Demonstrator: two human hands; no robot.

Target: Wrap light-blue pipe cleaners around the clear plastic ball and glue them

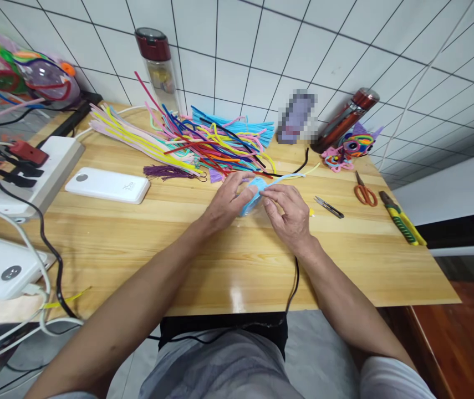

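My left hand [233, 200] is closed around a light blue fuzzy piece [254, 195] that looks wound from pipe cleaner. A pale blue pipe cleaner [289, 177] runs out from it to the right. Pinched near the base of that strand are the fingers of my right hand [287, 215]. Both hands are just above the wooden table [237, 266], close together. Fingers cover much of the blue piece, so its full shape is hidden. Just beyond them lies a large pile of coloured pipe cleaners [215, 141].
Thread snips [329, 207], orange-handled scissors [365, 191] and yellow-green pliers [403, 219] lie on the right. A red thermos [347, 119] leans by the wall, near a colourful figure [357, 145]. A white power bank [107, 185] and a power strip [39, 174] with cables occupy the left.
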